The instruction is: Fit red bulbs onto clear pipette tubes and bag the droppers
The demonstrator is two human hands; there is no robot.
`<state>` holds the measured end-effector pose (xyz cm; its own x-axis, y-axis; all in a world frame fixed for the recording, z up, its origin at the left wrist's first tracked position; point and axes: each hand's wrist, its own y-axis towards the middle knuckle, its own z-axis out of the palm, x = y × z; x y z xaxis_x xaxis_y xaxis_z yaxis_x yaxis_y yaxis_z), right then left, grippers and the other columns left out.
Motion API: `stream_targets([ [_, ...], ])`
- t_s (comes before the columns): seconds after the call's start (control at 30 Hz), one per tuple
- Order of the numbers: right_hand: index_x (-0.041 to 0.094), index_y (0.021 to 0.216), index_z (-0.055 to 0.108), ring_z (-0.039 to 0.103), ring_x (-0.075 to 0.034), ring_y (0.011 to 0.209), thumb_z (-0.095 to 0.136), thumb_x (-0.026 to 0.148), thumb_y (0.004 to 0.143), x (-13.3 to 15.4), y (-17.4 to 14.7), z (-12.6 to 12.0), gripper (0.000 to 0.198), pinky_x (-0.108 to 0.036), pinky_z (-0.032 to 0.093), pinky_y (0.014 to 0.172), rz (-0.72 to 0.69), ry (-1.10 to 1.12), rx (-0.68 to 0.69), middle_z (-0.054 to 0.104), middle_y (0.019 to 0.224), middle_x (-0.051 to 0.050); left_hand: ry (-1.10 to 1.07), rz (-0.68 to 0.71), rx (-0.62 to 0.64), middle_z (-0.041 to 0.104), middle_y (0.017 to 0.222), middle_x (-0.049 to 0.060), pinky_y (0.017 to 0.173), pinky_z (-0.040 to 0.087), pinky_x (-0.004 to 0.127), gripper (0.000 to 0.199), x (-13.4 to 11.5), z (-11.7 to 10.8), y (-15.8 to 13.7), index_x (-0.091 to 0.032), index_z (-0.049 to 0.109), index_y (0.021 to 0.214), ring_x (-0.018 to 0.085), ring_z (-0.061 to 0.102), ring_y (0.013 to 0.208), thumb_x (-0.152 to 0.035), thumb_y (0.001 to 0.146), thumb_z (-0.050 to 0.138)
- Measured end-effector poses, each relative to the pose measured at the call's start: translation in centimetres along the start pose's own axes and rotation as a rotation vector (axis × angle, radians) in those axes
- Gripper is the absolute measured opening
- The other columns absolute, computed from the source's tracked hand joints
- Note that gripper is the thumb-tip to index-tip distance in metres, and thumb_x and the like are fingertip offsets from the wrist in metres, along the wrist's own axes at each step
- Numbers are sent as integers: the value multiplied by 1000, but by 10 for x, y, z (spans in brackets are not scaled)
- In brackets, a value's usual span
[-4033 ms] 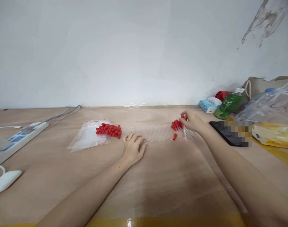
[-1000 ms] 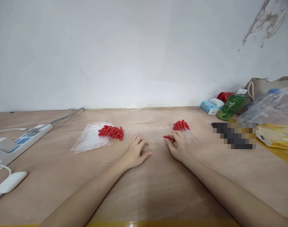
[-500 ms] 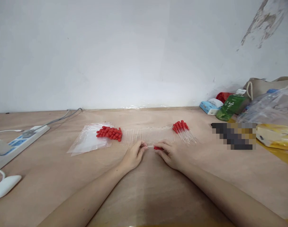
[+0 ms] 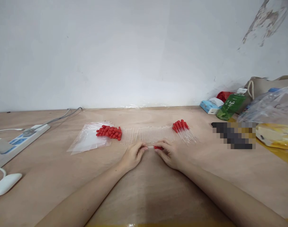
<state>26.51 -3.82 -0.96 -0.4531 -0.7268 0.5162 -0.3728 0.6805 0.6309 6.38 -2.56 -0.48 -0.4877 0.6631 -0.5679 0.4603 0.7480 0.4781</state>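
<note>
Just in front of the row of bare tubes (image 4: pixel 155 134), one thin tube (image 4: pixel 150 147) and one red cap (image 4: pixel 157 148) are lined up end to end, low over the table (image 4: pixel 144 192); can't tell if the cap is fully seated. Row itself has no caps on, so most of the work looks still to do. Loose red caps (image 4: pixel 109 132) sit piled at the row's left end, partly over clear bags (image 4: pixel 84 138). Done, by the look of it: a small bunch of capped tubes (image 4: pixel 184 130) just beside the row's right end, red ends pointing away from the person. Probably early stage.

Fingers: left hand (image 4: pixel 132 156), in front of the row's left half, has thumb and fingertips pinched on the tube's bare end. Right hand (image 4: pixel 171 154), in front of the row's right end, pinches the red cap between thumb and fingers, covering part of it. Neither hand touches the row.
</note>
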Motion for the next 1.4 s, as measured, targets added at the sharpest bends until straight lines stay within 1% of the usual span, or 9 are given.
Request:
stream_targets([
  [0.23, 22, 93, 60, 58, -14, 73, 46, 27, 84, 1, -1, -1, 16, -28, 47, 67, 13, -54, 23, 64, 78, -2, -21, 23, 12, 62, 74, 2, 63, 43, 24, 17, 3, 2, -1, -18, 59, 84, 13, 57, 68, -26, 87, 45],
  [0.37, 21, 91, 59, 57, -13, 70, 45, 25, 85, 4, -1, -4, 16, -27, 46, 64, -51, -63, 27, 64, 77, -2, -11, 60, 24, 64, 74, 3, 64, 44, 24, 18, 5, 2, -3, -17, 61, 83, 13, 57, 68, -26, 86, 45],
  [0.6, 20, 86, 59, 55, -13, 66, 46, 25, 85, -1, -5, 1, 14, -25, 44, 60, -120, -118, 38, 61, 71, -2, 141, 108, 57, 62, 71, 4, 62, 42, 24, 22, 3, 1, -5, -18, 62, 85, 14, 56, 67, -27, 88, 42],
  [0.7, 20, 85, 58, 55, -13, 66, 45, 25, 85, -2, -5, 2, 14, -25, 44, 60, -127, -133, 37, 61, 70, -2, 158, 110, 53, 63, 75, 4, 64, 43, 24, 22, 3, 3, -4, -19, 62, 86, 14, 57, 69, -27, 88, 41],
  [0.93, 20, 89, 58, 57, -15, 73, 46, 25, 84, -4, -4, 5, 14, -27, 45, 65, -112, -158, 81, 63, 79, -4, 234, 95, 57, 61, 69, 4, 61, 42, 25, 23, 0, 5, -5, -17, 60, 77, 15, 56, 66, -25, 87, 41],
  [1.07, 19, 89, 58, 57, -15, 72, 46, 24, 84, -2, -2, 7, 14, -28, 46, 65, -116, -154, 103, 63, 78, -5, 240, 124, 56, 61, 69, 4, 60, 42, 25, 23, -3, 5, -6, -17, 59, 78, 15, 56, 65, -23, 88, 40],
  [1.2, 20, 93, 59, 58, -16, 78, 46, 22, 84, -1, 1, 5, 16, -29, 47, 68, -137, -110, 122, 64, 84, -6, 292, 134, 61, 61, 67, 4, 59, 42, 25, 23, -4, 6, -5, -17, 59, 76, 15, 56, 64, -23, 88, 40],
  [1.3, 21, 93, 61, 59, -15, 79, 48, 24, 83, -2, 4, 4, 16, -29, 48, 70, -70, -18, 61, 65, 85, -5, 241, 82, 23, 63, 74, 4, 63, 44, 25, 21, -3, 8, -3, -17, 60, 81, 16, 58, 69, -24, 88, 41],
  [1.4, 22, 96, 59, 60, -14, 77, 54, 28, 80, -2, 7, 6, 18, -30, 48, 73, 102, 164, -58, 65, 83, -3, 125, 79, -14, 66, 89, 4, 73, 46, 26, 19, -3, 9, -1, -19, 58, 96, 15, 60, 81, -24, 89, 41],
])
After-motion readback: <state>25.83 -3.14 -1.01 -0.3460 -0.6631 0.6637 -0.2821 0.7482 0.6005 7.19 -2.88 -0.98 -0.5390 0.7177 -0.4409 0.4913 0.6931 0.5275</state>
